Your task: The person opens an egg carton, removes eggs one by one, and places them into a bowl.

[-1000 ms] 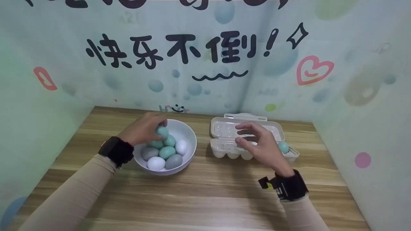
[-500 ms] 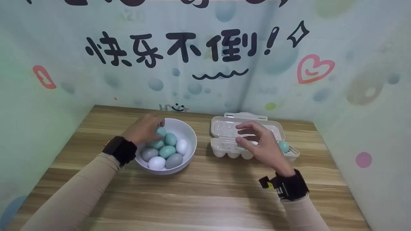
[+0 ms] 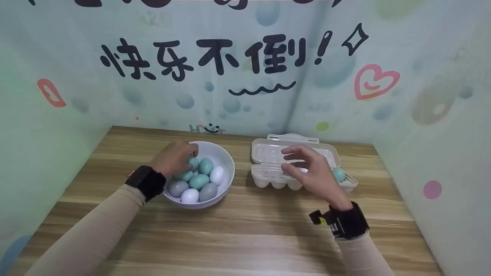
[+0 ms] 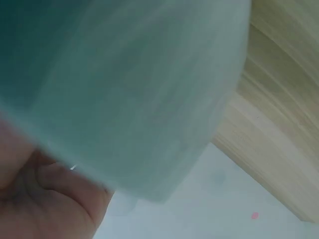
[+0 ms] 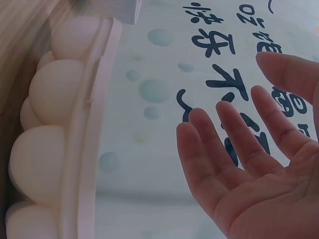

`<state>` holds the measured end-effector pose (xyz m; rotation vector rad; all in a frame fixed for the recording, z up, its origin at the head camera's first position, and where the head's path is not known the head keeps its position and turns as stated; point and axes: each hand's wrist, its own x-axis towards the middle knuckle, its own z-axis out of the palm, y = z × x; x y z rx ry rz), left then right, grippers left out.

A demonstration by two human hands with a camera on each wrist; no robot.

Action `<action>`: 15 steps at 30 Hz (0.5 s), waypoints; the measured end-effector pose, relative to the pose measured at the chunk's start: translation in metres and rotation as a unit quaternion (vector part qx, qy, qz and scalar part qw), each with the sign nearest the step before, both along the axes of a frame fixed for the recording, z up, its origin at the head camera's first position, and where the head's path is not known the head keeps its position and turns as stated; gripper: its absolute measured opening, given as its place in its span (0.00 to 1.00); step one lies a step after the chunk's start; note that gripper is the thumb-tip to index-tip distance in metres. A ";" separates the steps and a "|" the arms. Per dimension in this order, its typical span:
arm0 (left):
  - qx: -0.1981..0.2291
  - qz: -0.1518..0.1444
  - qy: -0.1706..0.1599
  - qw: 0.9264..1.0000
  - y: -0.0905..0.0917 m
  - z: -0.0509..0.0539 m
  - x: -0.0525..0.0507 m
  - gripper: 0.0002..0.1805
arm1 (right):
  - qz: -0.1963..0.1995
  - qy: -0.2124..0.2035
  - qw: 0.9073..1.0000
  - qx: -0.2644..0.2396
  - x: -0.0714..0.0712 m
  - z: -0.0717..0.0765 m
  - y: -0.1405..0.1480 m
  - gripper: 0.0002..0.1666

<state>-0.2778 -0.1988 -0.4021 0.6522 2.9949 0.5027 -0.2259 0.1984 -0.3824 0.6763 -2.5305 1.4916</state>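
In the head view my left hand reaches into a white bowl from its left rim. Its fingers and thumb are curled about a teal egg, partly hidden by them. More teal, grey and white eggs lie below and beside it. My right hand hovers over an open plastic egg carton, fingers spread and loosely bent, holding nothing. A teal egg sits in the carton's right end. The right wrist view shows the carton's rounded cups beside the hand. A blurred greenish shape fills most of the left wrist view.
The bowl and carton stand apart on a wood-grain table. The carton's lid leans back near a printed cloth, which closes off the back and both sides.
My left hand has moved slightly right and lower into the bowl with the teal egg. Some eggs there have shifted a little. My right hand has stayed in place.
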 end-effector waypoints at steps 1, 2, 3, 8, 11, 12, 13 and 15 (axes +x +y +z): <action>0.000 -0.003 0.002 1.000 0.000 -0.001 0.000 0.15 | -0.001 0.000 1.000 -0.001 0.000 0.000 0.000 0.19; 0.000 -0.006 0.003 1.000 0.000 -0.001 0.001 0.14 | -0.002 0.001 1.000 -0.002 0.000 0.000 0.000 0.18; -0.001 -0.006 0.004 1.000 0.000 -0.001 0.001 0.14 | -0.002 0.002 1.000 -0.004 0.000 -0.001 0.001 0.19; -0.001 -0.008 0.000 1.000 -0.001 0.000 0.004 0.14 | -0.003 0.012 1.000 -0.012 -0.001 -0.001 0.003 0.19; 0.000 -0.011 -0.004 1.000 -0.001 0.002 0.005 0.14 | -0.003 0.016 1.000 -0.012 -0.001 0.000 0.006 0.19; 0.000 -0.012 -0.003 1.000 -0.001 0.002 0.006 0.14 | -0.002 0.016 1.000 -0.013 -0.002 0.000 0.006 0.19; 0.001 -0.013 -0.001 1.000 -0.001 0.003 0.007 0.15 | -0.001 0.015 1.000 -0.013 -0.002 0.001 0.007 0.19; 0.004 -0.012 0.002 1.000 -0.001 0.004 0.009 0.15 | 0.000 0.017 1.000 -0.012 -0.002 0.003 0.009 0.19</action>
